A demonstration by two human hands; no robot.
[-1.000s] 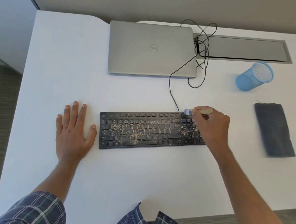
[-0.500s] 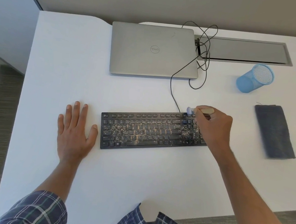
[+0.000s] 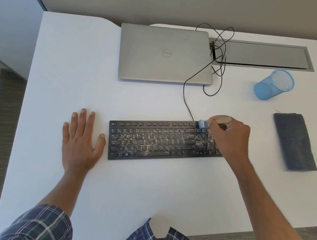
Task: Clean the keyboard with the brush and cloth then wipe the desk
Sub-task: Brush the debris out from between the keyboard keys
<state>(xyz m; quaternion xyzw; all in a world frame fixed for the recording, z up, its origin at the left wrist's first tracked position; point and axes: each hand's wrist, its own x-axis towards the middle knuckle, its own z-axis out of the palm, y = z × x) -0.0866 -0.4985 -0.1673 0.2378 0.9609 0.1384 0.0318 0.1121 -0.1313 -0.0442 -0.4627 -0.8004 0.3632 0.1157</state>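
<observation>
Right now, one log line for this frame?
right hand grips brush at keyboard top-right corner | left hand flat on desk | cloth untouched

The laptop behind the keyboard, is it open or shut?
Shut: the laptop lies flat, its logo lid facing up; no screen or keys show.

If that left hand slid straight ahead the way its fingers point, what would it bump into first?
Probably nothing: the left hand points across bare desk, passing left of the laptop, as far as shown.
</observation>
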